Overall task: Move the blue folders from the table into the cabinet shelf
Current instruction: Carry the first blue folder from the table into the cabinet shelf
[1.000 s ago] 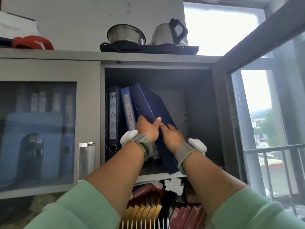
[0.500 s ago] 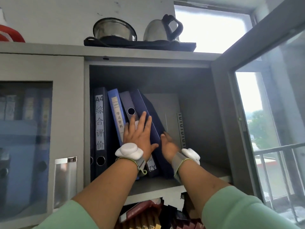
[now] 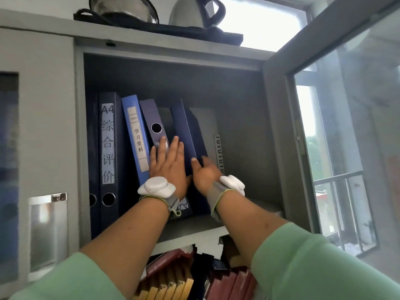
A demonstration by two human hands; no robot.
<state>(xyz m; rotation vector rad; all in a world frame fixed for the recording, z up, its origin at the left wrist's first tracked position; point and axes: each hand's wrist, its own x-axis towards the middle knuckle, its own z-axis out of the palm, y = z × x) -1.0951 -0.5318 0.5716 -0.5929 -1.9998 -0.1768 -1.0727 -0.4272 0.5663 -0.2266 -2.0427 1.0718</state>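
My left hand [image 3: 167, 167] lies flat, fingers [image 3: 175, 146] spread and straight, palm pressed against the spines of two dark blue folders on the cabinet shelf [image 3: 194, 229]; it grips nothing. My right hand [image 3: 204, 173] is open too, thumb against the front edge of the rightmost dark blue folder [image 3: 188, 135] and the other fingers reaching behind its right face, so I cannot tell how far they curl.

That folder stands on its short end, long axis up, its top leaning left toward the row, spine facing me. Just left of it, the dark blue folder with a finger hole [image 3: 154, 122] leans the same way, hole high on the spine; a white label reading "A2" shows near its foot, below my left wrist. Next left, touching it, the lighter blue folder [image 3: 134, 135] tilts left as well and carries a white label with the characters 学习资料. At the shelf's left end an upright dark binder [image 3: 108, 148] reads "A4" above 综合评价, with a finger hole low on its spine, and another dark spine is tucked behind it against the cabinet wall.

The right half of the shelf is bare grey metal. The compartment below holds red and yellow books [image 3: 173, 280], spines up. A steel bowl [image 3: 123, 7] and a kettle [image 3: 194, 11] sit on a black tray on the cabinet top.
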